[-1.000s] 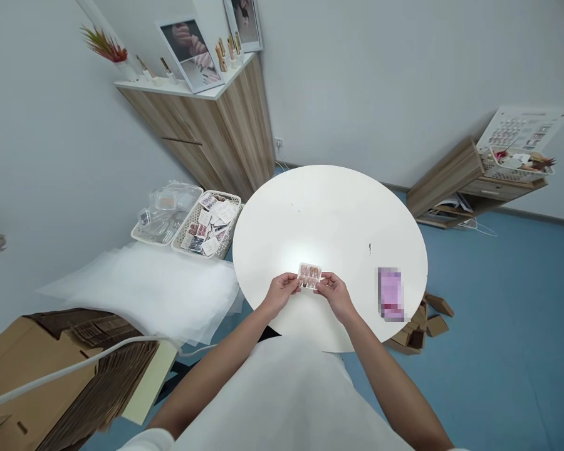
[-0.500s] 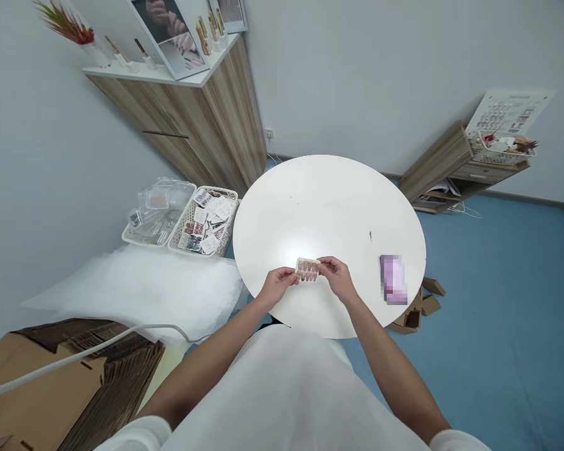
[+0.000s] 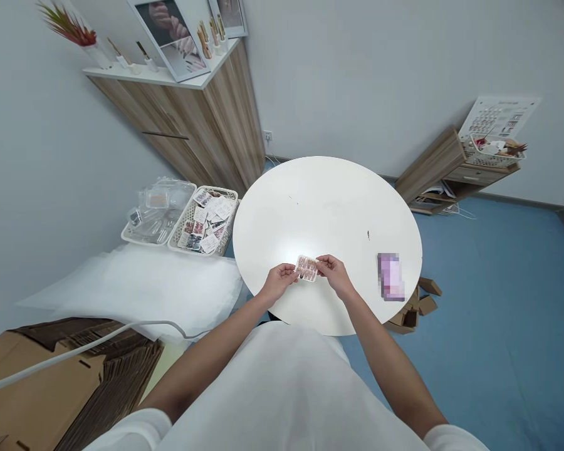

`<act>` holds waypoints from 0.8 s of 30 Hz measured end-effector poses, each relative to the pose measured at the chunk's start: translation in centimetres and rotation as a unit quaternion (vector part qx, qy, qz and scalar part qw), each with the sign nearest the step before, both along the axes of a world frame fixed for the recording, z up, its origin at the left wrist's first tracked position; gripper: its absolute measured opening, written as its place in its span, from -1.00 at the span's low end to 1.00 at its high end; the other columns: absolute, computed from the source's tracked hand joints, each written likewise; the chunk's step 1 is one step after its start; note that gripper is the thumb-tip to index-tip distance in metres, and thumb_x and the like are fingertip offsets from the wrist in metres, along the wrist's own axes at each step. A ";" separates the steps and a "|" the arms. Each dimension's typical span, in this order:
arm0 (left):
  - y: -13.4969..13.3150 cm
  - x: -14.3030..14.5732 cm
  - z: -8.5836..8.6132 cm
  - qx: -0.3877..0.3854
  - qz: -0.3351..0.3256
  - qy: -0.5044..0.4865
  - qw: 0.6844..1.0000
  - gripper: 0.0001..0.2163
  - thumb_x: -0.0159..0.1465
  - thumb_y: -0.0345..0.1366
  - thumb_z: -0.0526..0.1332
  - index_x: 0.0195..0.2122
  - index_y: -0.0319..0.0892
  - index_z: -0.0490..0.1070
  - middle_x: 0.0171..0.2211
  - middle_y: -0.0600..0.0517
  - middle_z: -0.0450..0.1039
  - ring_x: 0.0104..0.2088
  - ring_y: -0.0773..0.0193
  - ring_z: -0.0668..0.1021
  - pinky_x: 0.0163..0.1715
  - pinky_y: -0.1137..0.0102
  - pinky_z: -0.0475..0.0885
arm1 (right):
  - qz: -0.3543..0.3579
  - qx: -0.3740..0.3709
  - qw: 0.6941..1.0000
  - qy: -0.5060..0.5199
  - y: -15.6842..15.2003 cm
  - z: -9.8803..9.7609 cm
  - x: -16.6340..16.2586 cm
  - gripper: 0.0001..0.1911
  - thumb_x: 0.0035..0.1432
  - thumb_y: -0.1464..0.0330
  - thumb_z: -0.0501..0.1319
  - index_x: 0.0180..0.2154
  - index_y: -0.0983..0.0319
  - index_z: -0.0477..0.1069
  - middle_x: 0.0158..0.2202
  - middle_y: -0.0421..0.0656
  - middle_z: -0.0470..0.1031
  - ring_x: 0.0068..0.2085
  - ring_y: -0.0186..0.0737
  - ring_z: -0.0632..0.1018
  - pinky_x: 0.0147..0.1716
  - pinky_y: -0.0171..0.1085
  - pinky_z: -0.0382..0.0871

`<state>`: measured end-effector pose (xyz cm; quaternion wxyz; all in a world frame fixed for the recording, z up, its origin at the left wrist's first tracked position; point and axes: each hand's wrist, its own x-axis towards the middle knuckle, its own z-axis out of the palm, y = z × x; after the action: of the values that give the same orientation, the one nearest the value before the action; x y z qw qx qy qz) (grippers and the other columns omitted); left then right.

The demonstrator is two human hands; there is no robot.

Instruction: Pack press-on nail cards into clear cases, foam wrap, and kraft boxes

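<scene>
Both my hands hold a small clear tray of pink press-on nails [image 3: 306,267] just above the near part of a round white table [image 3: 326,207]. My left hand [image 3: 278,282] pinches its left end and my right hand [image 3: 333,274] pinches its right end. The tray sits tilted between my fingertips, partly covered by them.
A blurred purple flat object [image 3: 390,276] lies on the table's right side. Left of the table stand a white basket of small packets [image 3: 205,220] and a clear tray [image 3: 156,211] on a white padded surface [image 3: 141,285]. Flattened cardboard [image 3: 51,382] lies near left; small boxes [image 3: 416,307] are under the table.
My hands have drawn a little closer together on the nail tray, with my right fingers sliding further over it. The camera view shifted slightly.
</scene>
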<state>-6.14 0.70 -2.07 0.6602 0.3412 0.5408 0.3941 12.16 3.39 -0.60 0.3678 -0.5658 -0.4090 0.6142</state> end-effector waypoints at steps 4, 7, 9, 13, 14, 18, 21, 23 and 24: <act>-0.2 0.2 0.2 -0.029 -0.013 -0.014 0.999 -0.71 -0.06 -0.21 0.33 -0.35 -0.24 0.38 -0.49 0.04 0.41 -0.47 0.37 0.48 -0.35 0.39 0.36 | 0.029 -0.015 0.999 -0.002 0.2 -0.1 0.7 -0.73 -0.10 0.16 0.22 -0.40 0.22 0.37 -0.49 -0.24 0.38 -0.49 -0.39 0.39 -0.42 -0.31 0.27; 0.0 0.3 0.1 -0.040 0.015 -0.050 0.998 -0.70 -0.04 -0.23 0.32 -0.29 -0.23 0.39 -0.45 0.03 0.42 -0.44 0.37 0.48 -0.31 0.38 0.36 | 0.088 -0.041 0.995 0.011 0.1 -0.1 1.2 -0.71 -0.11 0.19 0.24 -0.34 0.22 0.37 -0.53 -0.26 0.37 -0.52 -0.41 0.38 -0.46 -0.32 0.25; 0.2 0.4 -0.1 -0.039 0.055 -0.097 0.993 -0.68 0.00 -0.22 0.29 -0.22 -0.20 0.38 -0.41 0.03 0.42 -0.39 0.37 0.48 -0.27 0.35 0.36 | 0.122 -0.057 0.991 0.024 -0.2 -0.2 1.4 -0.69 -0.13 0.19 0.25 -0.33 0.22 0.37 -0.51 -0.25 0.38 -0.52 -0.39 0.40 -0.46 -0.31 0.26; 0.4 0.8 -0.4 -0.043 0.085 -0.123 0.988 -0.68 0.00 -0.21 0.29 -0.21 -0.17 0.38 -0.36 0.03 0.40 -0.34 0.36 0.48 -0.23 0.32 0.36 | 0.122 -0.071 0.989 0.044 -0.8 -0.8 1.8 -0.69 -0.14 0.17 0.26 -0.35 0.22 0.34 -0.50 -0.24 0.40 -0.52 -0.38 0.43 -0.46 -0.31 0.27; 0.4 0.9 -0.5 -0.045 0.083 -0.105 0.990 -0.68 -0.02 -0.22 0.30 -0.23 -0.19 0.39 -0.38 0.03 0.40 -0.36 0.37 0.47 -0.24 0.33 0.36 | 0.121 -0.073 0.989 0.045 -0.9 -1.0 2.0 -0.68 -0.15 0.17 0.27 -0.35 0.22 0.34 -0.50 -0.25 0.40 -0.52 -0.39 0.42 -0.45 -0.31 0.27; 0.1 1.6 -0.7 -0.050 0.083 -0.044 0.994 -0.69 -0.10 -0.26 0.35 -0.31 -0.24 0.41 -0.45 0.04 0.40 -0.41 0.37 0.46 -0.27 0.33 0.37 | 0.113 -0.070 0.990 0.050 -0.8 -1.5 2.6 -0.67 -0.17 0.17 0.28 -0.36 0.24 0.37 -0.48 -0.22 0.42 -0.49 -0.38 0.42 -0.41 -0.30 0.29; -0.2 2.1 -0.7 -0.059 0.093 -0.075 0.991 -0.68 -0.09 -0.28 0.35 -0.29 -0.23 0.39 -0.43 0.03 0.40 -0.42 0.40 0.46 -0.27 0.34 0.38 | 0.059 -0.049 0.994 0.079 -0.6 -1.5 2.9 -0.64 -0.16 0.17 0.27 -0.30 0.22 0.36 -0.43 -0.20 0.42 -0.42 -0.37 0.42 -0.35 -0.29 0.31; -0.4 2.5 -0.8 -0.065 0.104 -0.106 0.987 -0.68 -0.07 -0.28 0.34 -0.27 -0.22 0.37 -0.40 0.02 0.40 -0.41 0.41 0.47 -0.25 0.34 0.39 | 0.045 -0.044 0.994 0.089 -0.7 -1.5 2.9 -0.61 -0.16 0.20 0.27 -0.23 0.19 0.35 -0.38 -0.20 0.41 -0.39 -0.36 0.43 -0.34 -0.29 0.31; -0.5 2.7 -0.9 -0.067 0.108 -0.113 0.985 -0.68 -0.06 -0.28 0.34 -0.26 -0.22 0.37 -0.39 0.02 0.39 -0.40 0.41 0.47 -0.24 0.34 0.39 | 0.052 -0.043 0.994 0.084 -0.7 -1.6 2.8 -0.60 -0.16 0.21 0.27 -0.22 0.18 0.34 -0.37 -0.21 0.41 -0.38 -0.35 0.44 -0.35 -0.30 0.31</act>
<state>-3.42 0.16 -2.94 0.6921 0.1887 0.5213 0.4622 15.00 2.67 -2.15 0.3433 -0.5057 -0.3789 0.6949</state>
